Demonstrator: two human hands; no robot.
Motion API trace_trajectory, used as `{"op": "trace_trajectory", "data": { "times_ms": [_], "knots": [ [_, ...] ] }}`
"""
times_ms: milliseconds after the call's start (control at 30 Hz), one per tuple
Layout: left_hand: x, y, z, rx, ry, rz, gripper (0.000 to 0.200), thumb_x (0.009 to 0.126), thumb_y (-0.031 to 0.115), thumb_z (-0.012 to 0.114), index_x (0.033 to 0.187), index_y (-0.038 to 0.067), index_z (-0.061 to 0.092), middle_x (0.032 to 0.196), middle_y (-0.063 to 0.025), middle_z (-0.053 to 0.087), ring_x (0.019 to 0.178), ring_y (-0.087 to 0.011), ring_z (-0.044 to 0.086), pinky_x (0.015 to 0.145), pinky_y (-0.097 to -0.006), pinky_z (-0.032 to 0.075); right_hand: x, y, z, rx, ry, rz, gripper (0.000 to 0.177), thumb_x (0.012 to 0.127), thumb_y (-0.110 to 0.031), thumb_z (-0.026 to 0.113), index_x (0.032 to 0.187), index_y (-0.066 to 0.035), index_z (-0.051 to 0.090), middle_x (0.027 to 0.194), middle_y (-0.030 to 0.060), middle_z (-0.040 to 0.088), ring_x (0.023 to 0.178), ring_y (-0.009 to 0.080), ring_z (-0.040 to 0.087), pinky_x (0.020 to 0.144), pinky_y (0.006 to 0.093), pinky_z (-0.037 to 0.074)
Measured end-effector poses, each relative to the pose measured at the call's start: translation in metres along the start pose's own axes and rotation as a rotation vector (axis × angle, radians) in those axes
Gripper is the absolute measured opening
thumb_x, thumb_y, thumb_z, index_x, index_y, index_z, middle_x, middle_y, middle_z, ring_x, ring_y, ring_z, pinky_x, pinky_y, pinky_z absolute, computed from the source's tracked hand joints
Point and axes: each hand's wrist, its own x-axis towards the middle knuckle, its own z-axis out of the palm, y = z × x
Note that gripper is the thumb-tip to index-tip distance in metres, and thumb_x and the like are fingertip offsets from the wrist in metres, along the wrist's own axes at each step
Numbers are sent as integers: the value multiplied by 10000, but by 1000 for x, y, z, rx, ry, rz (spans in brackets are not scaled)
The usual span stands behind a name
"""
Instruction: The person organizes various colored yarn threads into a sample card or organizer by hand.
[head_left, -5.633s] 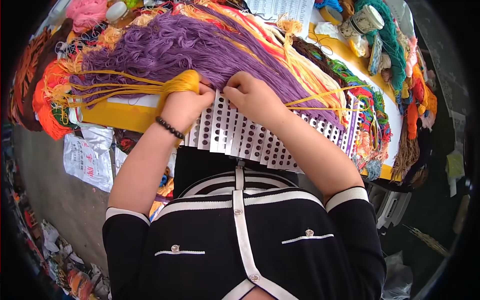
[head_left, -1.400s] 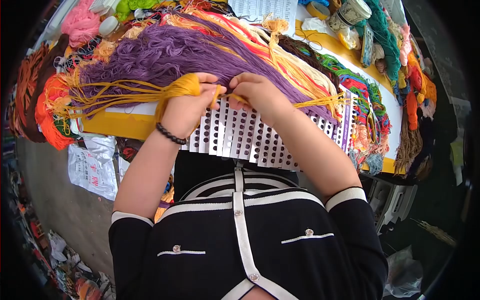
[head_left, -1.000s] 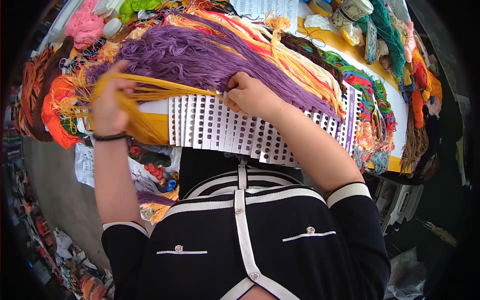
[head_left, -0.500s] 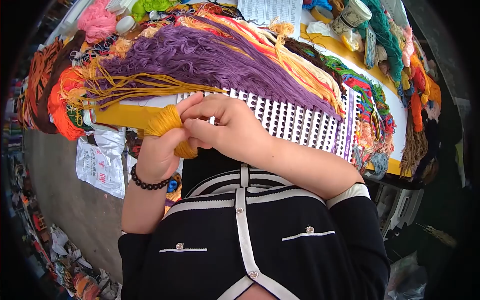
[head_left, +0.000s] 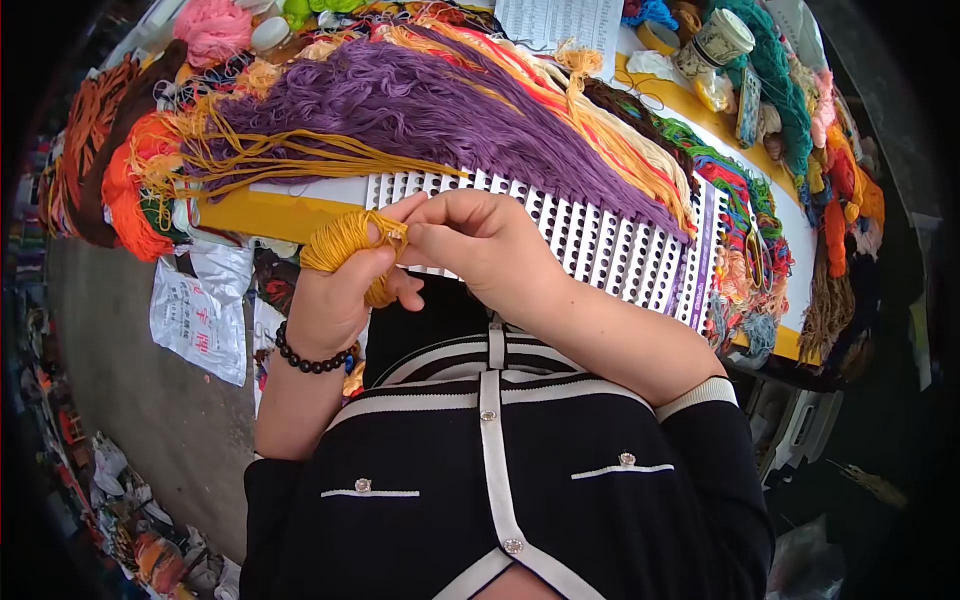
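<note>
A bundle of mustard-yellow embroidery thread [head_left: 338,243] is gathered in my left hand [head_left: 343,292], its thumb pressed over the strands and a black beaded bracelet on the wrist. My right hand [head_left: 488,243] meets it from the right, thumb and forefinger pinching a bit of the yellow thread at the bundle's edge. Just beyond both hands lies a white card punched with rows of holes [head_left: 560,225]. Purple thread [head_left: 400,110] hangs from the card in a thick spread, with loose mustard strands [head_left: 300,155] lying across its left end.
Orange thread [head_left: 140,190] and pink thread [head_left: 212,30] are heaped at the left. A printed sheet [head_left: 560,30], a patterned cup [head_left: 715,42] and teal thread [head_left: 785,110] are at the back. The table's yellow edge [head_left: 270,215] runs before me; a silver packet [head_left: 205,320] hangs below it.
The yellow bundle has turned and looks looser, its strands fanned more toward me. My right fingers have shifted slightly and now show pinched thread. The whole view has moved a little.
</note>
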Motion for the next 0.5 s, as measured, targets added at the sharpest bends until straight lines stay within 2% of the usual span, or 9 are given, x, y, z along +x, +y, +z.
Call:
{"op": "trace_trajectory", "data": {
  "times_ms": [100,167,233,267,333,400,467,500],
  "knots": [
    [-2,0,0,-26,81,43,430,844,39,471,1267,-39,453,1110,-98,587,558,-89,574,545,-203,490,0,0,0,32,68,-54,111,874,-39,546,908,43,612,1060,82,596,856,103,582,792,233,479],
    [-2,-1,1,-44,90,46,400,852,51,479,1241,-40,482,1064,-86,608,545,-77,563,534,-195,480,0,2,-2,-98,55,-99,115,870,-38,552,917,48,612,1064,83,600,859,106,584,794,236,481],
    [-2,-2,3,96,67,78,313,892,102,490,1172,-26,543,955,-59,631,537,-57,542,525,-191,476,0,1,-2,-181,69,-120,114,869,-41,557,918,45,613,1055,81,606,851,102,582,789,237,479],
    [-1,-3,4,96,69,78,313,892,102,490,1172,-26,543,955,-59,631,537,-57,542,525,-191,476,0,1,-1,-260,82,-143,114,867,-45,561,918,43,614,1046,79,611,842,98,579,785,238,477],
    [1,-6,9,247,175,174,275,924,156,489,1122,-11,580,869,-31,632,528,-38,520,522,-178,464,1,0,1,-240,78,-122,113,867,-45,561,922,38,614,1028,74,617,838,94,575,782,239,474],
    [2,-9,10,225,190,189,276,933,167,480,1121,-9,580,864,-32,631,538,-41,530,514,-172,458,2,1,1,-219,82,-103,112,867,-46,562,926,33,615,1010,68,624,835,90,572,778,240,470],
    [2,-12,13,204,206,207,278,942,177,471,1119,-7,580,858,-33,631,549,-45,540,506,-167,452,4,3,1,-35,67,-73,94,859,-39,570,923,12,617,991,55,630,846,79,559,784,228,451],
    [3,-12,15,183,242,229,269,942,176,467,1103,-7,582,854,-38,632,584,-67,561,541,-185,465,5,6,-2,-36,66,-75,94,859,-39,570,923,12,617,991,55,630,846,79,559,784,228,451]
  ]
}}
